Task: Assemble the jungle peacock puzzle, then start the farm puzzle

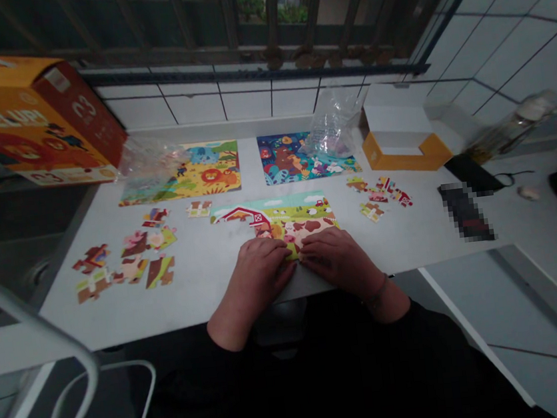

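A partly assembled farm puzzle (pixel 309 212), with a red barn, a cow and green fields, lies on the white table (pixel 199 305). My left hand (pixel 265 264) rests at its lower edge, fingers bent together over a piece. My right hand (pixel 337 256) is beside it, fingertips closed on the cow part of the puzzle. The fingertips of both hands nearly meet, and the pieces under them are mostly hidden. Several loose pieces (pixel 137 269) lie to the left, and one joined bit (pixel 199 208) is near the barn. More loose pieces (pixel 380 191) lie to the right.
Behind are a lion picture (pixel 214 169) and a night-forest picture (pixel 287 157), each partly under clear plastic. An orange box (pixel 67 119) stands back left, an open yellow box (pixel 398 155) back right. A blurred dark object (pixel 464 211) lies right; a white curved tube (pixel 72 340) crosses lower left.
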`<action>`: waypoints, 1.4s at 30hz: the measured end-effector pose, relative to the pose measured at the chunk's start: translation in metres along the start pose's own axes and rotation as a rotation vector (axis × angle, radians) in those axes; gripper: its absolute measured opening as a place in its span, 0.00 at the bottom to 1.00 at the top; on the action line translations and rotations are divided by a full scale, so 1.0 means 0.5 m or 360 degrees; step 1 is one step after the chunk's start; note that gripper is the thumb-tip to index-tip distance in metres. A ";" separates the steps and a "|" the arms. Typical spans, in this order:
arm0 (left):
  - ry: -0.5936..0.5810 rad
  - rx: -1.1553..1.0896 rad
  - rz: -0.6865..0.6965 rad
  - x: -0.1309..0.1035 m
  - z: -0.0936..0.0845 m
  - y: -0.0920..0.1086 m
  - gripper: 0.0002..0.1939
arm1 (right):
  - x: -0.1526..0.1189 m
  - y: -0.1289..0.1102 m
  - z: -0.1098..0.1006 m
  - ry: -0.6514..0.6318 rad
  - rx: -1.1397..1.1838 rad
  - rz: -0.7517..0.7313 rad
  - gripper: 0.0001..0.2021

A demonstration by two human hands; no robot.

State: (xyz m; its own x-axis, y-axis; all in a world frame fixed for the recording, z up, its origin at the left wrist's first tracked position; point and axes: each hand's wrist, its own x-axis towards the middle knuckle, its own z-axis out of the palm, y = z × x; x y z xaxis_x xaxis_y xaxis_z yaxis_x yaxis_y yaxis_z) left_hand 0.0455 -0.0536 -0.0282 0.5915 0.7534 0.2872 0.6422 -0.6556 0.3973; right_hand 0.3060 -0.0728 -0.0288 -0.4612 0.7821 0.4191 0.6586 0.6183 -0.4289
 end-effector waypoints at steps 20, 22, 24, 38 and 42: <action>-0.0089 0.0284 0.0063 -0.004 -0.010 0.030 0.06 | -0.007 0.003 0.001 -0.0046 -0.0087 -0.0010 0.04; -0.0064 0.0226 0.0084 -0.014 -0.014 0.028 0.07 | -0.008 0.003 0.001 -0.0040 -0.0085 -0.0016 0.03; -0.0026 0.0186 0.0076 -0.030 -0.026 0.019 0.08 | -0.010 0.002 0.001 -0.0020 -0.0089 -0.0025 0.04; 0.0515 0.0845 -0.1688 -0.245 -0.274 -0.166 0.28 | -0.010 0.003 0.001 -0.0023 -0.0085 -0.0025 0.05; 0.0431 0.0677 -0.1586 -0.275 -0.268 -0.204 0.26 | -0.011 0.002 0.000 -0.0025 -0.0099 -0.0021 0.04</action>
State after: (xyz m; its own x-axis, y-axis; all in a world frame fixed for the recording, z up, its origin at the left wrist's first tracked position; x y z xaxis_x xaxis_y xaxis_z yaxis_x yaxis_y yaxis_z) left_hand -0.1665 -0.0835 0.0085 -0.3731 0.9042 0.2077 0.9156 0.3227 0.2397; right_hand 0.3091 -0.0764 -0.0313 -0.4789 0.7755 0.4115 0.6881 0.6226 -0.3726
